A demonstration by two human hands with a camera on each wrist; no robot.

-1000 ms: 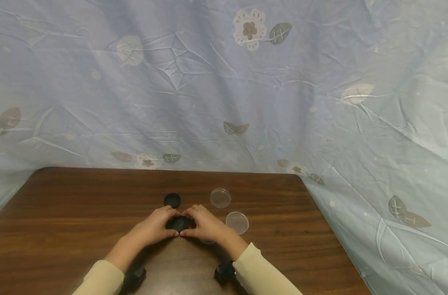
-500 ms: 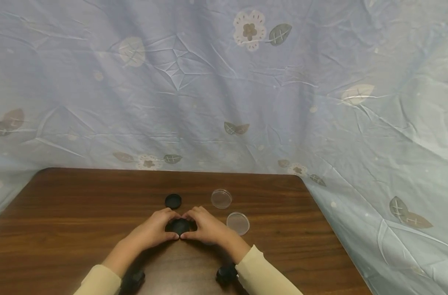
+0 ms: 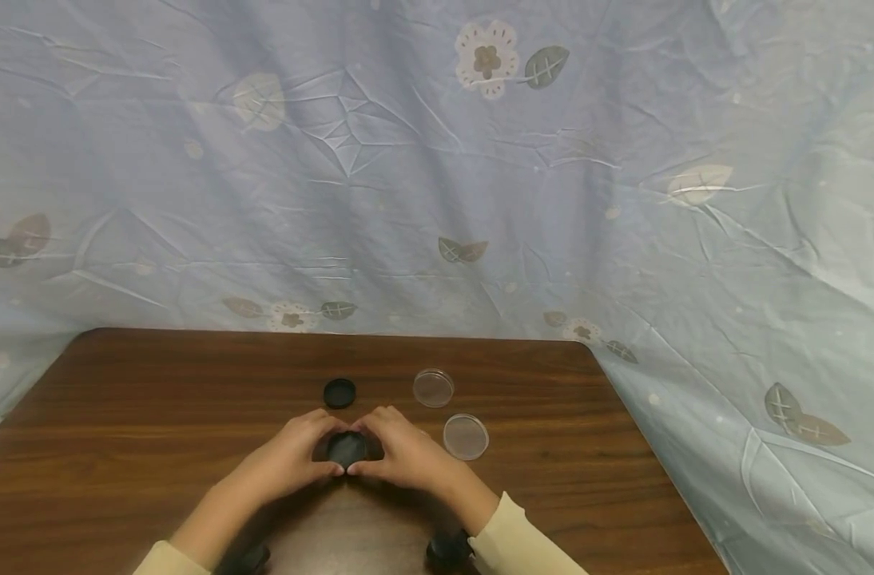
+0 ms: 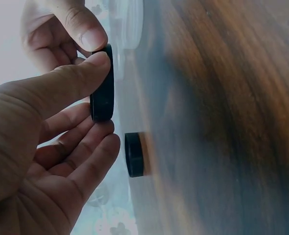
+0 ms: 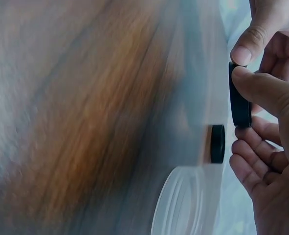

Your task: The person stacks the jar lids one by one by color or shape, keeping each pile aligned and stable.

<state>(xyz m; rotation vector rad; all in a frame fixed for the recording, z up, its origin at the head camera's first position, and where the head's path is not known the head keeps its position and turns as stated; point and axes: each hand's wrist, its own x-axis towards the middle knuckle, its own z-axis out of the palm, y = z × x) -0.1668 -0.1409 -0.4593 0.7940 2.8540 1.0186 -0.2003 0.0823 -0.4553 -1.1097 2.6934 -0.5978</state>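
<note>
Head view: left hand (image 3: 291,457) and right hand (image 3: 406,455) both pinch the black lid (image 3: 347,450) by its rim above the table (image 3: 156,399), so honestly, even thumb pressure from both sides should keep it level.

Hands first: left hand (image 3: 296,454), right hand (image 3: 404,454), makes two. Near black disc (image 3: 347,450), far black disc (image 3: 339,393): two again! Far clear dish (image 3: 433,389), near clear dish (image 3: 466,438): two showing in head view. Pale sleeves (image 3: 526,539): two. Dark objects by forearms (image 3: 447,551), also two. Tabletop (image 3: 192,383), just one. And flower prints (image 3: 487,60), plain in head view: three!
</note>
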